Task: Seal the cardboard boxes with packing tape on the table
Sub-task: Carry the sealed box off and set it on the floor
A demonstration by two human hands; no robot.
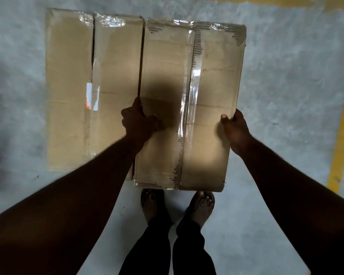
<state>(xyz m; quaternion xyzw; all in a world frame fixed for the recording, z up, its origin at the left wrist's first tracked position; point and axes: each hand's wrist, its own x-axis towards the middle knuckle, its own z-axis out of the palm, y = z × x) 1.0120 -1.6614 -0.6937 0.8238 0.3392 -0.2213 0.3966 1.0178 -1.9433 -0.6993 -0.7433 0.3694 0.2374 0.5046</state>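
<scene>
Squarely between both grips (138,121) (234,127), taped box (189,80)

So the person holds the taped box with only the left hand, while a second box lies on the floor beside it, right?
No: the head view shows both hands holding it, the left hand on the left edge of the taped box and the right hand on its right edge. The second box lies on the floor beside it.
</scene>
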